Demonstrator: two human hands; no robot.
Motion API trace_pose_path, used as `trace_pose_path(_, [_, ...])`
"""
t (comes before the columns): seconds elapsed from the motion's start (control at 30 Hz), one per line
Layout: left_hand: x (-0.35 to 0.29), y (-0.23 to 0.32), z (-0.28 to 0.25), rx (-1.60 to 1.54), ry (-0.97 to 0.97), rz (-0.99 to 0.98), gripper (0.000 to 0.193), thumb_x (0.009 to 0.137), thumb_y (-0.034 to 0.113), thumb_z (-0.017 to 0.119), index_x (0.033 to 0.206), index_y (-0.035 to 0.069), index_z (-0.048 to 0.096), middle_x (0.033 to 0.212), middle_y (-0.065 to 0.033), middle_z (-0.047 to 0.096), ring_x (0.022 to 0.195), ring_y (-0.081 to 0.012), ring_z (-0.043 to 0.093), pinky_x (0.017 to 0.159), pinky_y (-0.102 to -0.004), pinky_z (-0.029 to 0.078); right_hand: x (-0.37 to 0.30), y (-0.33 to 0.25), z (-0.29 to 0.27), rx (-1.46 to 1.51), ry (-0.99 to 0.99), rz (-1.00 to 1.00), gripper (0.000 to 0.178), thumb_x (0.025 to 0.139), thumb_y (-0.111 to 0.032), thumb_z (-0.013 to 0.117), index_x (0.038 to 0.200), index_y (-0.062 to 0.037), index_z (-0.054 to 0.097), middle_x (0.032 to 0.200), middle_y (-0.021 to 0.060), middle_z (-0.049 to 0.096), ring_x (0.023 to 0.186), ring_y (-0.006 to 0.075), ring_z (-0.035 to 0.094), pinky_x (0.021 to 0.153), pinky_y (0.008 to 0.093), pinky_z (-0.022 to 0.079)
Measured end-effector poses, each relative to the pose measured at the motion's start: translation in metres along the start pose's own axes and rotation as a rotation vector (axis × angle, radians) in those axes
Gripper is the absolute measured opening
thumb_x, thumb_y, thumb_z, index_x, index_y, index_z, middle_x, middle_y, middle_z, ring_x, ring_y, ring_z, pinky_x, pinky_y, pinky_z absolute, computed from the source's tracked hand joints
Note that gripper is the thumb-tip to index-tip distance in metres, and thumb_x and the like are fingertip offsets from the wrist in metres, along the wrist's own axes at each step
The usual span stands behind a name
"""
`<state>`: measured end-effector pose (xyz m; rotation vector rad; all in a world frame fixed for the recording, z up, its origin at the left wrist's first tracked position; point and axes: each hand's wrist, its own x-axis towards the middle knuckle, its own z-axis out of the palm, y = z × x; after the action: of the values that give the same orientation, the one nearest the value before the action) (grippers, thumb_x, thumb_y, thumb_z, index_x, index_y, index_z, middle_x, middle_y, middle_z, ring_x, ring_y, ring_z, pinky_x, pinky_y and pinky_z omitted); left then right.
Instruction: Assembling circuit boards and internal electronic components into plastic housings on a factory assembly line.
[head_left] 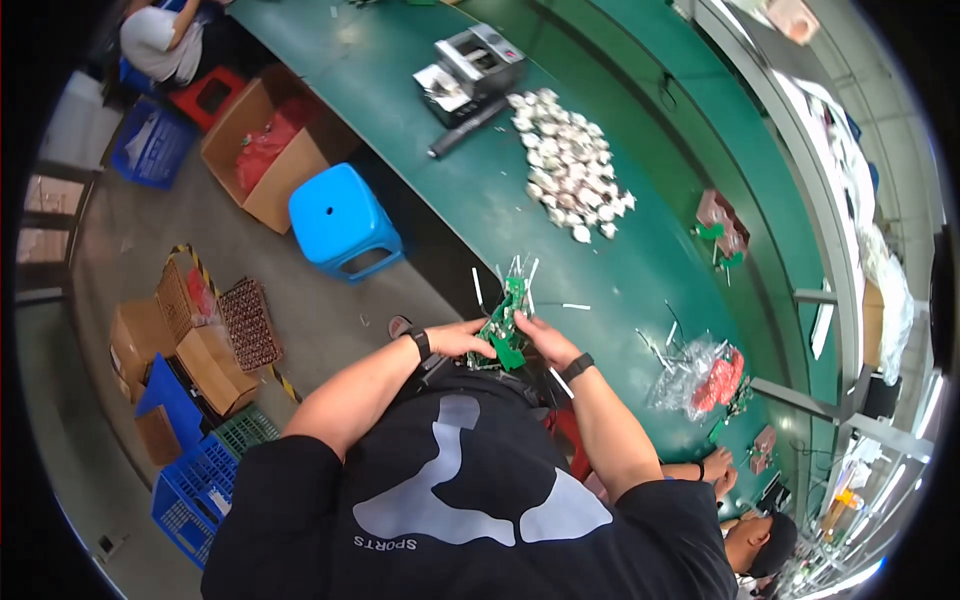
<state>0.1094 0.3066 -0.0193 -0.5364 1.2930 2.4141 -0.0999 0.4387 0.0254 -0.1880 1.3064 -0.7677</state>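
Observation:
In front of my body, at the edge of the green table, a bunch of green circuit boards (510, 350) with white wires sticking out is held between my hands. My left hand (462, 338) grips the bunch from its left side, fingers curled round it. From the right, my right hand (546, 340) closes on the same boards with the thumb near their top. How many boards there are is hard to tell, since they overlap. Just to the right, a short white strip (576, 306) lies on the table.
A pile of small white parts (570, 165) lies beyond my hands, near a grey-black machine (475, 65). On the right rest a clear bag (685, 380) and red plastic (722, 382); a co-worker's hand (718, 465) is close by. A blue stool (340, 215) stands left of the table.

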Motion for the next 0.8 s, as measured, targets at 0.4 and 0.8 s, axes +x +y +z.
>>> trace_pose_path(0.4, [-0.140,0.007,-0.084,-0.435,0.187,0.172,0.072,0.094,0.012,0.071,0.159,0.010,0.038,0.140,-0.0085,0.063,0.126,-0.0192,0.061,0.105,-0.0365,0.051,0.073,-0.109,0.169,-0.406,-0.070,0.095,0.064,0.105,-0.057,0.055,0.147,-0.0081,0.051,0.139,0.0099,0.064,0.125,0.0265,0.063,0.098,0.0529,0.056])
trace_pose_path(0.8, [-0.180,0.179,-0.264,-0.516,0.344,0.304,0.048,0.099,0.017,0.066,0.144,0.011,0.052,0.125,-0.0084,0.069,0.105,-0.0204,0.069,0.080,-0.0429,0.061,0.203,-0.366,0.248,-0.738,-0.175,-0.003,0.071,0.102,-0.061,0.056,0.146,-0.0058,0.052,0.135,0.0158,0.064,0.121,0.0327,0.064,0.081,0.0530,0.066])
